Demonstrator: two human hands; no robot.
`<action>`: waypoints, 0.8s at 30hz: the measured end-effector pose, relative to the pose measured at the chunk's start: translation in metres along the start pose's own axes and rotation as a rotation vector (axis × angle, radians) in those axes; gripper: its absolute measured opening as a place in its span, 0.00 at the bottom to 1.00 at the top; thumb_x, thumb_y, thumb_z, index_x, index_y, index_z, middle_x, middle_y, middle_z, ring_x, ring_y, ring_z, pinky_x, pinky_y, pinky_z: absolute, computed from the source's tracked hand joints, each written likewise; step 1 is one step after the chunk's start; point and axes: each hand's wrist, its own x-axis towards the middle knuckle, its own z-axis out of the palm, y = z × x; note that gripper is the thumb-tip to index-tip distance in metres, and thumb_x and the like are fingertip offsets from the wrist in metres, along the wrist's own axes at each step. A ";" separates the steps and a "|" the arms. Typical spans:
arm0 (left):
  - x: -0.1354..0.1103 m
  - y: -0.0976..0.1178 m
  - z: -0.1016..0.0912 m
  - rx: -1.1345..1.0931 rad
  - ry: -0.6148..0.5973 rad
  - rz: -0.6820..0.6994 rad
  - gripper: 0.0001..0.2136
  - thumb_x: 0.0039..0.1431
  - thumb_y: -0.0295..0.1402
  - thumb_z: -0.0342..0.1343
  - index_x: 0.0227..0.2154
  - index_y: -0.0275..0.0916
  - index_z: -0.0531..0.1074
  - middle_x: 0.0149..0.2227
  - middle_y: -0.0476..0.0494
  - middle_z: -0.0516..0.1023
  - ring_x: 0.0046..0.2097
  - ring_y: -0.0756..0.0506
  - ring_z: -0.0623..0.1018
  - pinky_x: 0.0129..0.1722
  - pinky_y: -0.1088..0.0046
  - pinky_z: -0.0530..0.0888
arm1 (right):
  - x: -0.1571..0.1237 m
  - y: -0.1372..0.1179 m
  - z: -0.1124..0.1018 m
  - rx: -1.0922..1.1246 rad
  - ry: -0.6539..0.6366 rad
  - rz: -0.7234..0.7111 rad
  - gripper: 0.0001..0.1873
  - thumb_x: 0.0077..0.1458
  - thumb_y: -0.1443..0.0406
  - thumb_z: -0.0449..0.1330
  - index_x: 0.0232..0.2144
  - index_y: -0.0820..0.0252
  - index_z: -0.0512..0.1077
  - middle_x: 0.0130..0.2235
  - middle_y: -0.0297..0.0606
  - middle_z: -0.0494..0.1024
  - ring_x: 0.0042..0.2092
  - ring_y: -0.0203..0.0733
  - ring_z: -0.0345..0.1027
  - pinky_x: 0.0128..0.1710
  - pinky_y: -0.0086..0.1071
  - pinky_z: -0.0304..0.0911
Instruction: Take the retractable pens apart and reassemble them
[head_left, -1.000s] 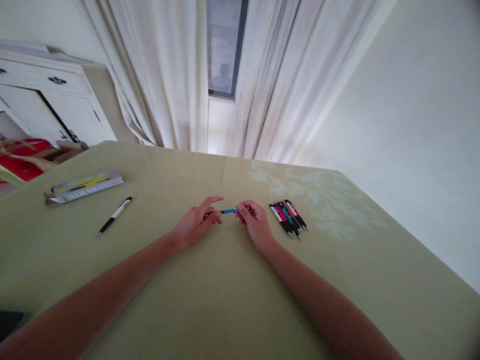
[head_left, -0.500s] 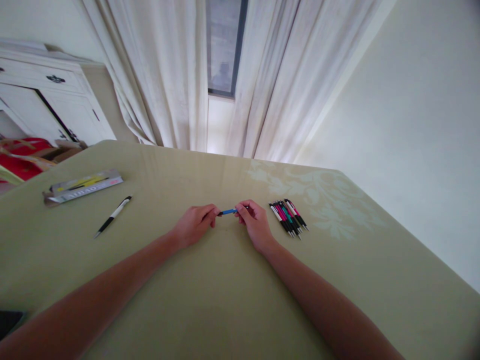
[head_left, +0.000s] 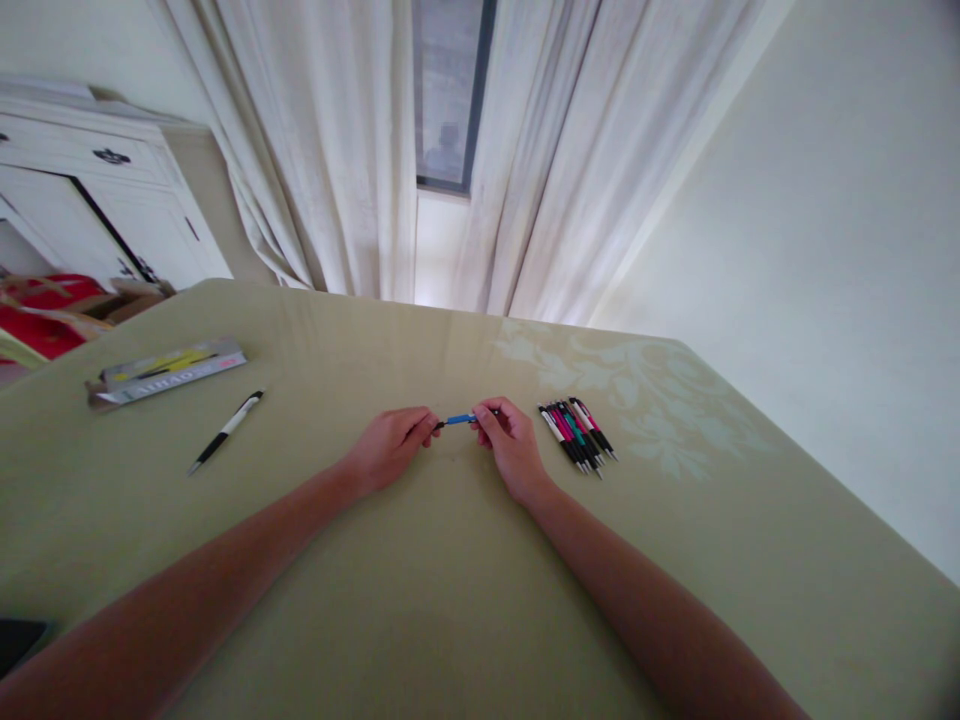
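Note:
Between my two hands a blue pen (head_left: 460,419) is held crosswise, just above or on the table. My left hand (head_left: 391,448) pinches its dark left end between thumb and fingers. The thumb and fingertips of my right hand (head_left: 513,445) close on the other end, and a dark tip shows past them. Fingers cover both ends of the pen, so its full length is hidden. Right of my right hand lies a bunch of pens (head_left: 576,437) with white, pink, green and black barrels, side by side.
A single black and white pen (head_left: 226,431) lies to the left. Behind it is a long printed box (head_left: 176,375), its left end open. A dark flat object (head_left: 19,645) shows at the lower left edge. Curtains and a white cabinet (head_left: 142,200) stand beyond the table (head_left: 450,580).
Slightly more of the pen's thin dark part shows between the left fingertips and the blue barrel. Both hands stay almost in place, and the things on the table have not moved.

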 end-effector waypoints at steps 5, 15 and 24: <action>0.001 0.000 0.001 -0.013 0.056 0.046 0.12 0.68 0.36 0.50 0.47 0.41 0.74 0.39 0.44 0.78 0.33 0.47 0.74 0.34 0.71 0.70 | 0.001 0.001 0.000 0.030 0.006 0.002 0.16 0.59 0.50 0.62 0.35 0.57 0.72 0.30 0.34 0.77 0.27 0.37 0.65 0.26 0.30 0.60; 0.004 -0.005 -0.003 0.031 0.238 -0.116 0.08 0.65 0.31 0.47 0.36 0.39 0.71 0.32 0.48 0.75 0.32 0.47 0.71 0.33 0.72 0.66 | 0.004 0.009 -0.001 0.219 0.129 0.070 0.12 0.55 0.54 0.63 0.34 0.55 0.71 0.31 0.32 0.75 0.27 0.35 0.63 0.25 0.29 0.57; 0.004 -0.005 -0.005 -0.086 0.235 -0.153 0.08 0.65 0.35 0.47 0.35 0.40 0.69 0.27 0.51 0.71 0.28 0.49 0.67 0.28 0.74 0.62 | 0.008 0.006 -0.009 0.423 0.161 0.100 0.13 0.44 0.60 0.69 0.31 0.54 0.70 0.32 0.33 0.75 0.35 0.41 0.72 0.38 0.36 0.71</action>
